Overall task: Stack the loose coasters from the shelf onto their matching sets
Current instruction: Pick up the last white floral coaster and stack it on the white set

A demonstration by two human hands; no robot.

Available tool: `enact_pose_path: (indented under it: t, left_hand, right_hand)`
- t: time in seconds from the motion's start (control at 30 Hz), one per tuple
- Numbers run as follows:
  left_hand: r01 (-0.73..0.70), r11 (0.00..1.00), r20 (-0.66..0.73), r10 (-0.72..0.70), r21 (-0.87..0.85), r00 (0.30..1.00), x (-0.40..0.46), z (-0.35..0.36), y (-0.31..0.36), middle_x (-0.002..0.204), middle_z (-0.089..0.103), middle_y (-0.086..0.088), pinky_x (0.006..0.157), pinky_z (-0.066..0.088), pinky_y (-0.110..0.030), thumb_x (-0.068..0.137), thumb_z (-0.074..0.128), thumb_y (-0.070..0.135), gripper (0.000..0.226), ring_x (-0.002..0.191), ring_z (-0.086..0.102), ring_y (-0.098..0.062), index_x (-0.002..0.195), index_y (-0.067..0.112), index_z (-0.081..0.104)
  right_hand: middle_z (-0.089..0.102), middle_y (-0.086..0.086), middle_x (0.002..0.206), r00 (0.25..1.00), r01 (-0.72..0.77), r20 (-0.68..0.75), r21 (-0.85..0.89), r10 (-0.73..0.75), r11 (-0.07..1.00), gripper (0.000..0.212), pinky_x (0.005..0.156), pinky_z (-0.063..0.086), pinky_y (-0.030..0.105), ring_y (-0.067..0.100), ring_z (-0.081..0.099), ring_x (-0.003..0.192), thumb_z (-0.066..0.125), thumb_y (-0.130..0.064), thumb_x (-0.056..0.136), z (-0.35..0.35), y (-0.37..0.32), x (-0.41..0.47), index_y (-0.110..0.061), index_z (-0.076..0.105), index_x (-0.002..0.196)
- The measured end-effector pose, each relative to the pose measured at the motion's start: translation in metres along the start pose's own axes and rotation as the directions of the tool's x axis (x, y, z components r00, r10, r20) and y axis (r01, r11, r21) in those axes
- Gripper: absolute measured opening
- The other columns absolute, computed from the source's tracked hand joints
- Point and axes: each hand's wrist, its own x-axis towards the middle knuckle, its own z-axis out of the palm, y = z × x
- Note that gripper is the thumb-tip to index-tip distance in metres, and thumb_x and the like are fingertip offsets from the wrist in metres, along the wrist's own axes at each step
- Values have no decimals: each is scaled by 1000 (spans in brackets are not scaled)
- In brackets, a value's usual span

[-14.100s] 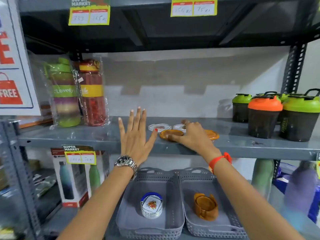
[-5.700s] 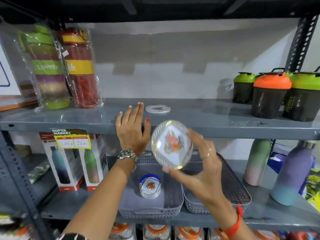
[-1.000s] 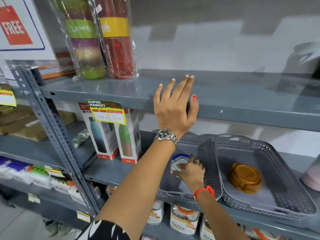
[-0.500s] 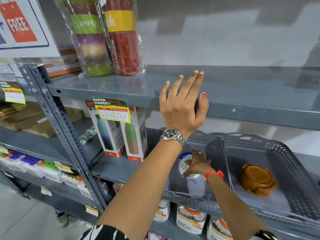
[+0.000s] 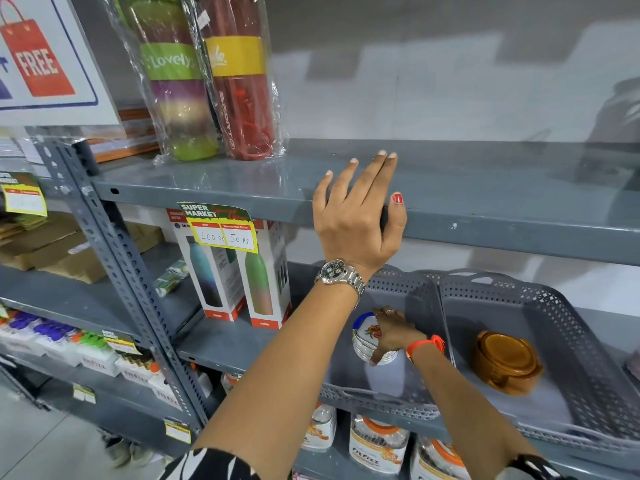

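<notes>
The upper shelf (image 5: 485, 188) shows no loose coasters in view, so the sorting looks close to done. The right hand (image 5: 389, 332) rests fingers-down on the white floral coaster stack (image 5: 367, 336) in the left grey basket (image 5: 408, 292), pinching its top. The brown coaster set (image 5: 504, 362) sits alone in the right grey basket (image 5: 561, 306). The left hand (image 5: 360, 220) lies spread on the shelf's front edge, holding nothing.

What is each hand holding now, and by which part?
The right hand grips the white floral coaster stack by its top and side, inside the left grey basket. The left hand holds nothing; it rests on the shelf edge.
</notes>
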Motion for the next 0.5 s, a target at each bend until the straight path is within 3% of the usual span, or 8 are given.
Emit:
enact_pose_path:
  t: [0.1, 0.17, 0.27, 0.33, 0.4, 0.5]
  left_hand:
    - [-1, 1000, 3, 1, -1, 1000, 0, 0, 0, 116, 68, 2, 98, 38, -42, 89, 38, 34, 45, 110, 61, -22, 117, 16, 68]
    - [-2, 1000, 2, 2, 2, 1000, -1, -1, 1, 116, 68, 3, 99, 37, -41, 90, 38, 33, 44, 110, 61, -22, 117, 16, 68]
    - [-7, 1000, 0, 7, 8, 1000, -1, -2, 0, 116, 68, 3, 99, 37, -41, 91, 39, 33, 43, 109, 61, -22, 117, 16, 68]
    - [-11, 1000, -5, 11, 9, 1000, -1, -2, 0, 116, 68, 3, 99, 37, -41, 91, 39, 32, 42, 109, 61, -23, 117, 16, 68]
    - [-16, 1000, -6, 16, 9, 1000, -1, -2, 0, 116, 68, 3, 98, 37, -41, 91, 40, 32, 42, 109, 61, -23, 117, 16, 68]
    - [-17, 1000, 2, 17, 8, 1000, -1, -3, 0, 116, 68, 3, 98, 36, -40, 91, 40, 32, 41, 108, 61, -23, 117, 16, 68]
  right_hand:
    - [11, 9, 158, 998, -17, -62, 109, 24, 994, 126, 114, 21, 57, 33, 10, 144, 82, -52, 57, -3, 0, -10, -18, 3, 150]
    - [12, 9, 158, 976, -3, -211, 226, 52, 974, 117, 116, 16, 57, 31, 11, 145, 76, -57, 63, -10, 4, -21, -20, 6, 150]
    - [29, 10, 152, 842, -51, -512, 241, 171, 969, 96, 115, 20, 54, 32, 26, 140, 69, -58, 72, -29, 26, -44, -21, 20, 146]
    - [37, 14, 147, 739, -141, -623, 229, 256, 963, 83, 112, 27, 54, 35, 33, 134, 66, -52, 78, -34, 53, -59, -19, 28, 144]
    - [37, 16, 146, 696, -267, -610, 270, 379, 925, 81, 111, 26, 57, 36, 32, 134, 67, -48, 78, -43, 78, -76, -17, 31, 143]
    - [20, 15, 155, 736, -436, -417, 310, 533, 845, 96, 113, 12, 64, 39, 18, 141, 68, -57, 72, -44, 105, -99, -20, 21, 147]
